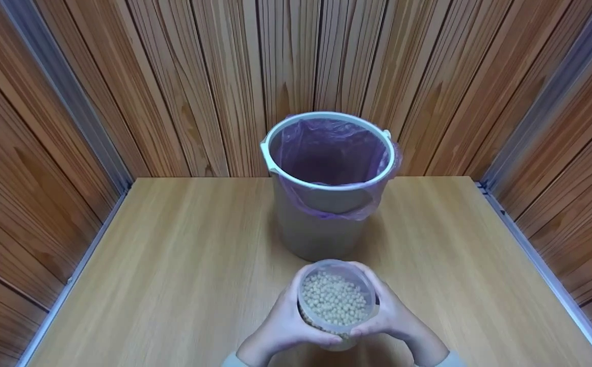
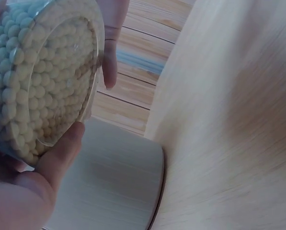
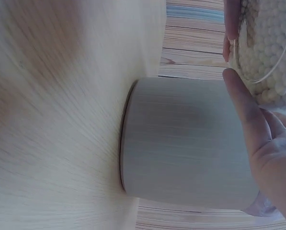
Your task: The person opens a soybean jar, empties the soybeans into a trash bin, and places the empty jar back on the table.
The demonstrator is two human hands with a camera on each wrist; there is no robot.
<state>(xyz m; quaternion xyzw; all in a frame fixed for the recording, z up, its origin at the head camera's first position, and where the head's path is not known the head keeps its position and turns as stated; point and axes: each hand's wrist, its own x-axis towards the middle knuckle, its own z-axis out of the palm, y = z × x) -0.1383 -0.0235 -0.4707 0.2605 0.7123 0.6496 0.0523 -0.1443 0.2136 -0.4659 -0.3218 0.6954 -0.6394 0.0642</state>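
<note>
Bead tub (image 1: pixel 335 299): top faces up, base down; base-to-top axis near vertical (any slight lean is hard to judge)
Tub's place: raised off the table (image 1: pixel 194 265), on the near side of the bin (image 1: pixel 313 234), between both hands
Left hand (image 1: pixel 293 318): partly curled, gripping the tub's left side
Right hand (image 1: pixel 387 311): likewise curled, gripping its right side, thumb toward the near side

looks like a boxed-in booth (image 1: pixel 30 148) to me, wood-look panels (image 1: pixel 288 66) close in on the left, right and back, and grey metal strips (image 1: pixel 70 92) run down the corners and along both sides of the table (image 1: pixel 183 244), can't tell if it's in a lab, workshop or home
</note>
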